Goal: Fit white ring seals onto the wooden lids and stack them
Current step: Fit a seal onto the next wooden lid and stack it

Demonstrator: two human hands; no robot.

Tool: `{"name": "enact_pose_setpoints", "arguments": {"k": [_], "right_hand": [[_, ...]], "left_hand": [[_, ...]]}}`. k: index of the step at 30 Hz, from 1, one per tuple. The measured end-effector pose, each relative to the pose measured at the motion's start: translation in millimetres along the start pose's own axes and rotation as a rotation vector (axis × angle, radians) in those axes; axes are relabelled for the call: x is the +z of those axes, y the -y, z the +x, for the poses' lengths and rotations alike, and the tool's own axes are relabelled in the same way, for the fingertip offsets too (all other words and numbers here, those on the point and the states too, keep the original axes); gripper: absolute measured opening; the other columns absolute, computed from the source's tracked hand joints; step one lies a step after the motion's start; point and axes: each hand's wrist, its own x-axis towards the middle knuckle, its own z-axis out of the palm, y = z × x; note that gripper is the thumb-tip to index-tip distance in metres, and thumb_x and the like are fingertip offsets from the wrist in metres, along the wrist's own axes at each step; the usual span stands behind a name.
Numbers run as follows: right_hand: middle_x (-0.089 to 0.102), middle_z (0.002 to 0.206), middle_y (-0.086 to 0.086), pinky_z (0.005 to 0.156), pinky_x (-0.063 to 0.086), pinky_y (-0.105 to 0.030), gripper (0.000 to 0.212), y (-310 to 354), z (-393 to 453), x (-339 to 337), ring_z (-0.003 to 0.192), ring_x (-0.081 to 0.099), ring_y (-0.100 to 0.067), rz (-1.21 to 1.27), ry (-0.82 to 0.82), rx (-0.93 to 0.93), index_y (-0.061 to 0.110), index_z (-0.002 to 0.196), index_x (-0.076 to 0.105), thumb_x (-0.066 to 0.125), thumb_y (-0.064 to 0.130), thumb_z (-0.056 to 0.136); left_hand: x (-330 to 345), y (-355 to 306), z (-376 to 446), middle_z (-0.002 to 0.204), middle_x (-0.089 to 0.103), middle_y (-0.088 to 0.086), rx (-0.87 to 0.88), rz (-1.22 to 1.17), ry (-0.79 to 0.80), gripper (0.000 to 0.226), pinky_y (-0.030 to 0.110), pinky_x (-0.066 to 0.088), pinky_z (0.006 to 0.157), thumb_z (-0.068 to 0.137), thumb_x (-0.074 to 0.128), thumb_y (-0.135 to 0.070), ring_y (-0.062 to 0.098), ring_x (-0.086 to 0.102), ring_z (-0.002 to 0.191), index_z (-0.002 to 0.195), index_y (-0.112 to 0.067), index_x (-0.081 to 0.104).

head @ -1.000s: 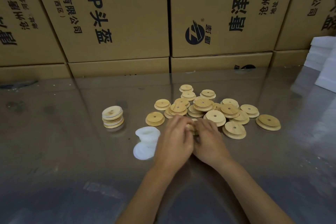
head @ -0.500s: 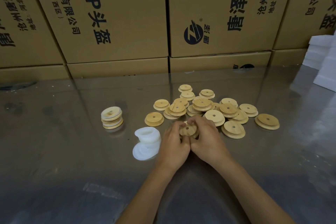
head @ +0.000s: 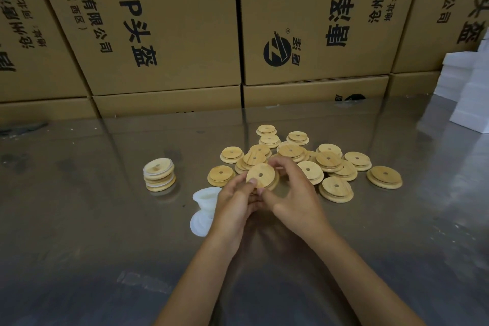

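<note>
Boxes: tall brown cardboard cartons with black printed characters [head: 164, 21] stand in a row along the far edge, stacked on lower cartons.
Table: glossy grey reflective table [head: 79, 219] carries everything; it mirrors the cartons.
Foam: white blocks stacked at the right edge [head: 468, 87], well apart from the work.
Loose pile: round pale wooden lids with a small centre hole [head: 328, 160] lie scattered and overlapping beyond the hands; one sits apart at the far right of the pile.
Finished stack: short column of wooden lids with white seals showing between layers [head: 158, 174], left of the pile, standing apart from it.
Seals: heap of soft white ring seals [head: 203, 209] on the table, just left of the left wrist, partly hidden by it.
Left hand [head: 235, 204]: fingers curled, thumb tip pressed on the lower edge of the held lid.
Right hand [head: 296, 198]: fingers curled over the lid's far right edge, thumb at its near edge.
Held lid: one round wooden lid with centre hole [head: 260, 174], gripped between both hands above the table, just in front of the pile, its stepped face tilted toward the camera. Cannot tell whether a seal is on it.
</note>
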Motion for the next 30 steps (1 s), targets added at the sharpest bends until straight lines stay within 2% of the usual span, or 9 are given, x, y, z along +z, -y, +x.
{"name": "enact_pose_setpoints", "arguments": {"k": [3, 6, 9, 14, 17, 19, 21, 26, 30], "right_hand": [[0.063, 0.115, 0.019, 0.089, 0.045, -0.009, 0.047, 7, 1, -1, 0.104, 0.058, 0.009, 0.256, 0.04, 0.18, 0.027, 0.123, 0.056, 0.079, 0.023, 0.083], [0.073, 0.111, 0.004, 0.092, 0.055, -0.027, 0.033, 8, 2, -3, 0.104, 0.067, -0.006, 0.452, 0.067, 0.347, 0.02, 0.123, 0.063, 0.07, 0.015, 0.091], [0.075, 0.108, -0.005, 0.083, 0.059, -0.031, 0.031, 7, 2, -6, 0.101, 0.072, -0.022, 0.588, 0.082, 0.464, 0.016, 0.125, 0.064, 0.065, 0.012, 0.094], [0.077, 0.103, -0.007, 0.08, 0.058, -0.033, 0.029, 1, 5, -8, 0.088, 0.075, -0.024, 0.608, 0.075, 0.563, 0.019, 0.124, 0.063, 0.064, 0.018, 0.096], [0.074, 0.109, -0.009, 0.074, 0.059, -0.03, 0.034, -4, 7, -9, 0.086, 0.076, -0.023, 0.625, 0.063, 0.633, 0.015, 0.128, 0.059, 0.065, 0.017, 0.095], [0.074, 0.109, -0.009, 0.073, 0.058, -0.029, 0.036, -6, 7, -10, 0.084, 0.076, -0.022, 0.626, 0.072, 0.644, 0.015, 0.13, 0.058, 0.066, 0.017, 0.094], [0.073, 0.111, -0.008, 0.073, 0.058, -0.028, 0.036, -6, 7, -9, 0.083, 0.076, -0.021, 0.617, 0.082, 0.639, 0.016, 0.13, 0.057, 0.066, 0.016, 0.094], [0.073, 0.109, -0.008, 0.076, 0.06, -0.03, 0.039, -6, 9, -8, 0.083, 0.076, -0.022, 0.615, 0.076, 0.647, 0.015, 0.132, 0.056, 0.066, 0.014, 0.094], [0.073, 0.111, -0.01, 0.072, 0.057, -0.029, 0.042, -6, 9, -8, 0.084, 0.076, -0.023, 0.607, 0.084, 0.655, 0.014, 0.135, 0.055, 0.066, 0.014, 0.094]], "left_hand": [[0, -4, -1, 0.103, 0.074, 0.013, 0.039, 0.01, 0.019, 0.028, 0.033, 0.058, 0.074, 0.096, 0.055, -0.009, 0.025, 0.07, 0.088, 0.124, -0.013, 0.058], [2, -5, -2, 0.097, 0.074, 0.015, 0.074, 0.018, 0.049, 0.029, 0.03, 0.058, 0.067, 0.096, 0.053, -0.004, 0.025, 0.073, 0.08, 0.12, -0.019, 0.06], [5, -1, -2, 0.093, 0.075, 0.009, 0.154, 0.18, 0.031, 0.037, 0.027, 0.057, 0.066, 0.094, 0.049, 0.002, 0.023, 0.073, 0.077, 0.119, -0.023, 0.061], [-4, -7, 1, 0.098, 0.071, -0.009, 0.439, 0.58, -0.089, 0.034, 0.01, 0.047, 0.079, 0.092, 0.053, 0.0, 0.0, 0.064, 0.091, 0.103, -0.029, 0.066], [-23, -21, 5, 0.104, 0.068, -0.003, 0.52, 0.762, -0.289, 0.028, 0.025, 0.048, 0.089, 0.09, 0.052, -0.001, 0.013, 0.061, 0.099, 0.1, -0.022, 0.069], [-40, -29, 8, 0.11, 0.066, 0.001, 0.461, 0.855, -0.451, 0.03, 0.039, 0.045, 0.097, 0.086, 0.051, -0.003, 0.02, 0.058, 0.109, 0.105, -0.019, 0.069], [-58, -35, 11, 0.113, 0.067, 0.004, 0.29, 0.883, -0.548, 0.033, 0.039, 0.045, 0.098, 0.084, 0.051, -0.004, 0.025, 0.057, 0.113, 0.109, -0.017, 0.069], [-76, -39, 11, 0.086, 0.067, 0.004, -0.003, 0.929, -0.445, 0.021, 0.039, 0.049, 0.092, 0.085, 0.059, -0.016, 0.031, 0.062, 0.101, 0.066, -0.022, 0.065], [-76, -38, 11, 0.092, 0.073, -0.001, 0.03, 0.85, -0.45, 0.012, 0.042, 0.047, 0.099, 0.084, 0.068, -0.025, 0.024, 0.064, 0.099, 0.073, -0.027, 0.072]]}}
